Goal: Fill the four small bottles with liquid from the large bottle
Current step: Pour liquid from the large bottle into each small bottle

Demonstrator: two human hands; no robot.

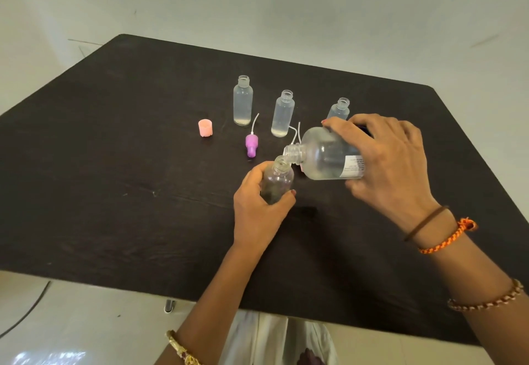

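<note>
My right hand point(392, 161) grips the large clear bottle point(326, 154), tipped on its side with its open mouth just above the neck of a small clear bottle point(277, 180). That small bottle stands on the dark table point(114, 150), held around its body by my left hand point(257, 207). Three more small bottles stand uncapped behind: one at the far left point(243, 101), one in the middle point(282, 114), one at the right point(339, 110) partly hidden by my right hand. The left and middle ones hold a little liquid at the bottom.
A pink cap point(205, 128) stands left of the bottles. A purple spray top with a thin white tube point(252, 144) lies between the bottles and my left hand. Another thin tube point(296, 134) shows behind the large bottle's neck. The table's front edge is near my body.
</note>
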